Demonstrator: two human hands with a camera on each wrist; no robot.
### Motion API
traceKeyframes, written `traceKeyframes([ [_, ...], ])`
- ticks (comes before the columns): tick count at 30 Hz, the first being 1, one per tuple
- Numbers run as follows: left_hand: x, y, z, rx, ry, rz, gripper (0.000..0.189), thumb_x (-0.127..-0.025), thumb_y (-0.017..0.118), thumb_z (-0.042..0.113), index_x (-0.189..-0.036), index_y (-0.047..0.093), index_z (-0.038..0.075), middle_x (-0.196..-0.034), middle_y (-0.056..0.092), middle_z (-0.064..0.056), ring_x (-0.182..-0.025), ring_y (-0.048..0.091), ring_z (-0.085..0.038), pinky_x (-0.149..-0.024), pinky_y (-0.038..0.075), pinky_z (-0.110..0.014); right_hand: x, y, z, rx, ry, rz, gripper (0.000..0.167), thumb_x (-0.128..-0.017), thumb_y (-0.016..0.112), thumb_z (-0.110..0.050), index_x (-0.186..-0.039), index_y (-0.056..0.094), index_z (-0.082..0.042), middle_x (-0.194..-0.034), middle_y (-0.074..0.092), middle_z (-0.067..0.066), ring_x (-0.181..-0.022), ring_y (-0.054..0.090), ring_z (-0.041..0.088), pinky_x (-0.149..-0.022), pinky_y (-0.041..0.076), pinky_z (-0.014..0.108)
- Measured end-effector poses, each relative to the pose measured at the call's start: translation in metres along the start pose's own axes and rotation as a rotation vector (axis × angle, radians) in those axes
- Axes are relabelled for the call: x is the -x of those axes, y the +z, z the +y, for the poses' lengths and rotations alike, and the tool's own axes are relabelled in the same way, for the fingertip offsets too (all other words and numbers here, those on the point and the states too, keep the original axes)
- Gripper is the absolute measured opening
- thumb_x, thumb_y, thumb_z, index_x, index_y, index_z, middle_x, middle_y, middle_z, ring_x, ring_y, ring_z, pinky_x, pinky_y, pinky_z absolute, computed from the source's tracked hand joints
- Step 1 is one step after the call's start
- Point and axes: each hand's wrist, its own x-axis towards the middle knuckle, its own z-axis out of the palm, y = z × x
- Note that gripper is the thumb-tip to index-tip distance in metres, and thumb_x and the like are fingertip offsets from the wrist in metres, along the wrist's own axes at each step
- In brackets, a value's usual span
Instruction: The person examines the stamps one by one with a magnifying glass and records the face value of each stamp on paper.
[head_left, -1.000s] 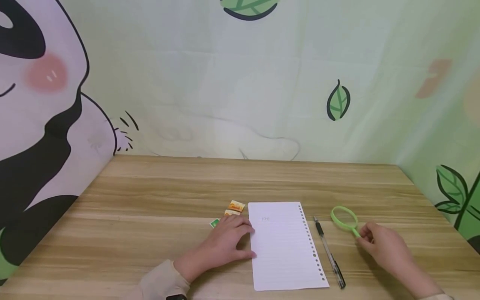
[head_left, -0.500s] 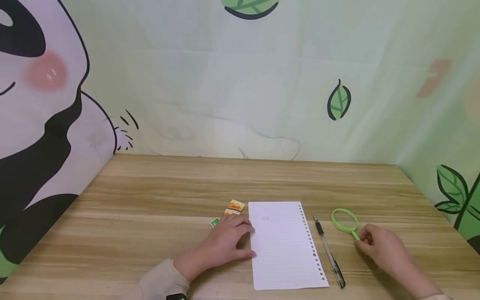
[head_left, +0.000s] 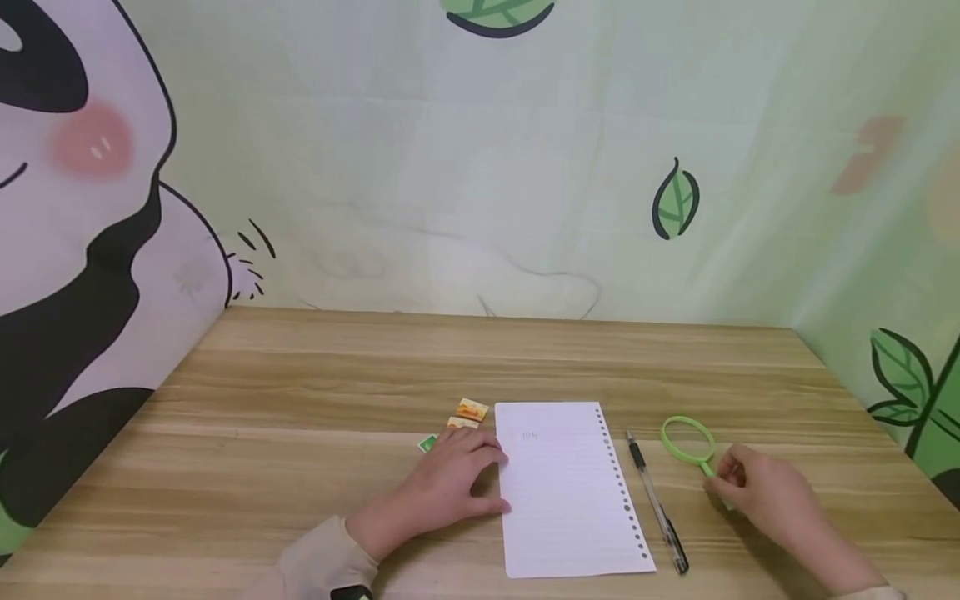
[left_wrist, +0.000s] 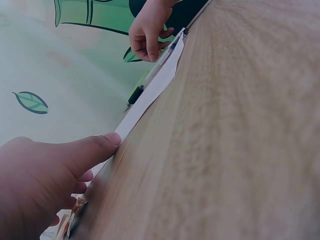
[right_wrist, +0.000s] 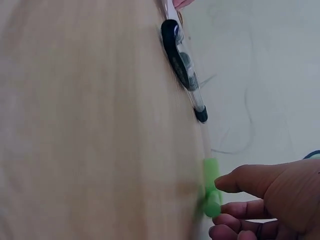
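A lined loose-leaf sheet (head_left: pixel 570 500) with faint writing near its top lies in front of me. My left hand (head_left: pixel 450 479) rests at its left edge, thumb and fingertips spread and touching the margin. In the left wrist view, the thumb (left_wrist: pixel 95 150) lies straight on the paper's edge. To the right, a green magnifying glass (head_left: pixel 688 457) lies on the table, and my right hand (head_left: pixel 765 492) pinches its handle between thumb and finger. The right wrist view has the handle's end (right_wrist: pixel 213 205) at the fingertips. A black-and-clear pen (head_left: pixel 657 504) lies between paper and magnifying glass.
Small orange picture cards (head_left: pixel 472 409) and a green one (head_left: pixel 427 443) lie beyond the left hand, partly hidden by it. The wooden table (head_left: pixel 337 358) ends at a wall covering (head_left: pixel 420 208) printed with a panda and leaves.
The magnifying glass has shifted slightly toward me. My right hand has moved a little left on the handle, whose end now shows below the thumb. The left hand stays on the paper.
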Motion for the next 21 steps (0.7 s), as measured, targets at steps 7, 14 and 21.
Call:
traceKeyframes([
  [7, 0.0, -0.001, 0.001, 0.008, -0.006, -0.003, 0.049, -0.078, 0.075, 0.046, -0.113, 0.066, 0.012, -0.119, 0.06, 0.0, -0.118, 0.051, -0.021, -0.109, 0.037, -0.048, -0.003, -0.014, -0.005, 0.0, -0.053, 0.028, 0.014, -0.086, 0.067, -0.022, -0.086, 0.061, -0.01, -0.074, 0.061, -0.004, -0.064, 0.05, 0.01, -0.053, 0.038, 0.024],
  [14, 0.001, -0.001, 0.001, 0.021, 0.0, 0.008, 0.048, -0.078, 0.075, 0.045, -0.112, 0.066, 0.012, -0.118, 0.06, 0.001, -0.118, 0.051, -0.02, -0.109, 0.036, -0.048, -0.007, -0.021, -0.016, -0.042, -0.093, 0.03, 0.02, -0.087, 0.068, -0.022, -0.097, 0.063, -0.005, -0.078, 0.062, -0.003, -0.068, 0.054, 0.008, -0.053, 0.04, 0.022],
  [21, 0.0, -0.001, 0.001, 0.015, 0.003, 0.013, 0.05, -0.078, 0.075, 0.047, -0.113, 0.066, 0.012, -0.118, 0.06, 0.001, -0.117, 0.051, -0.02, -0.108, 0.037, -0.045, -0.009, -0.019, -0.027, -0.124, -0.216, 0.005, 0.023, -0.086, 0.07, -0.015, -0.104, 0.063, -0.003, -0.077, 0.059, -0.004, -0.066, 0.05, 0.001, -0.053, 0.044, 0.02],
])
